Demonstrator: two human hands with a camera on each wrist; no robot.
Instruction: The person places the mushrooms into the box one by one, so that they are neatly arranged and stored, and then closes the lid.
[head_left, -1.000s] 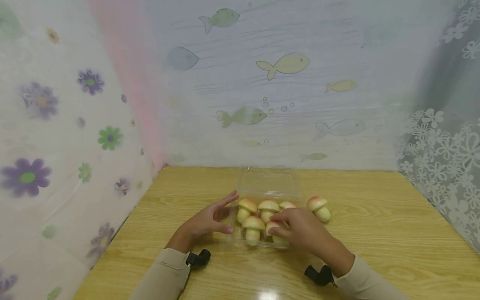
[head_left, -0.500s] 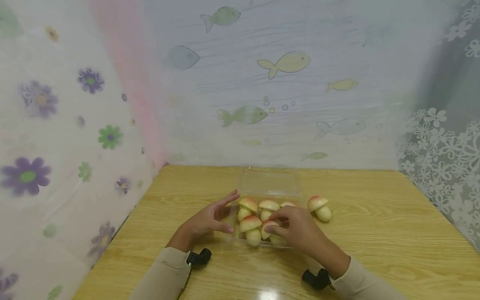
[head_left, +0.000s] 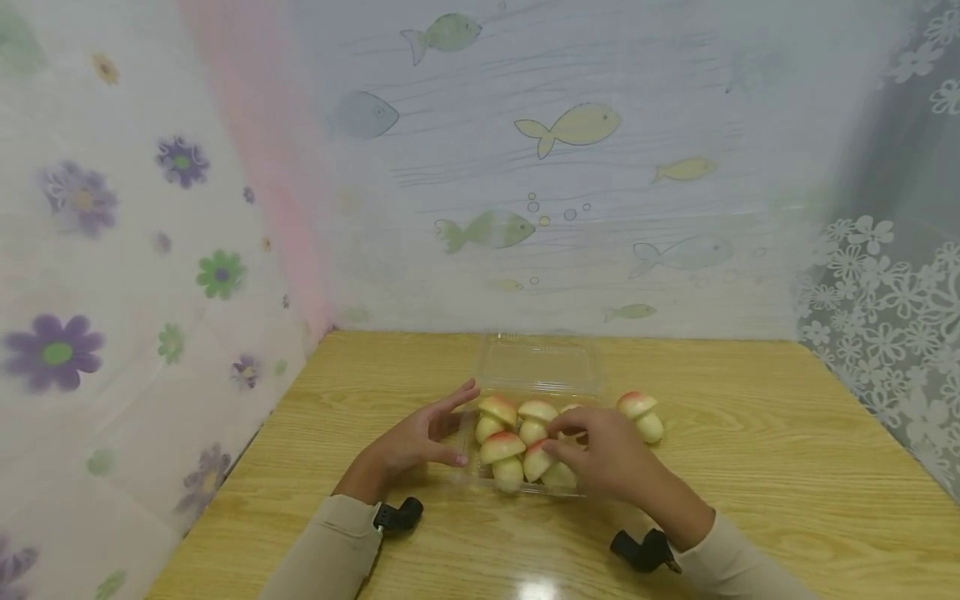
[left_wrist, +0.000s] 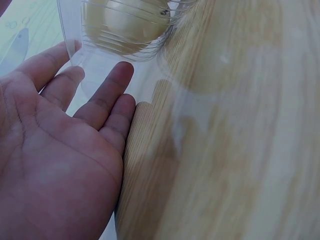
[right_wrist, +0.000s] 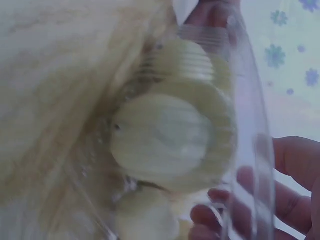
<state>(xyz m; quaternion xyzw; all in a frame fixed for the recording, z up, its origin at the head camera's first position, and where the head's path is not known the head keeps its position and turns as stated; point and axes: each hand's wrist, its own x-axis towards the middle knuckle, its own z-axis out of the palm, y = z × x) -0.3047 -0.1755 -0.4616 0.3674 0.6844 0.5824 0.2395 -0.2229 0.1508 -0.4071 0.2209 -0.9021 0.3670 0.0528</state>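
Note:
A clear plastic clamshell box [head_left: 517, 487] lies with its lid [head_left: 538, 367] folded back. Several toy mushrooms fill it in two rows, with yellow stems and reddish caps. In the front row, the left mushroom [head_left: 504, 452] and the right mushroom [head_left: 536, 462] both lean. My right hand [head_left: 615, 454] reaches over the box's right side, thumb and forefinger apart close above the right front mushroom; it partly hides the back right one. My left hand [head_left: 408, 442] stands at the box's left wall, fingers [left_wrist: 105, 97] extended near the clear plastic.
One more toy mushroom [head_left: 641, 415] lies on the wooden table [head_left: 750, 467] right of the box, partly behind my right hand. A fish-printed curtain [head_left: 480, 167] hangs behind the table and a flowered one [head_left: 135, 275] at the left. Black wrist cameras sit below both hands.
My right hand has shifted a little to the right from the right front mushroom, showing more of it. Both front mushrooms have tilted. My left hand has stayed in place.

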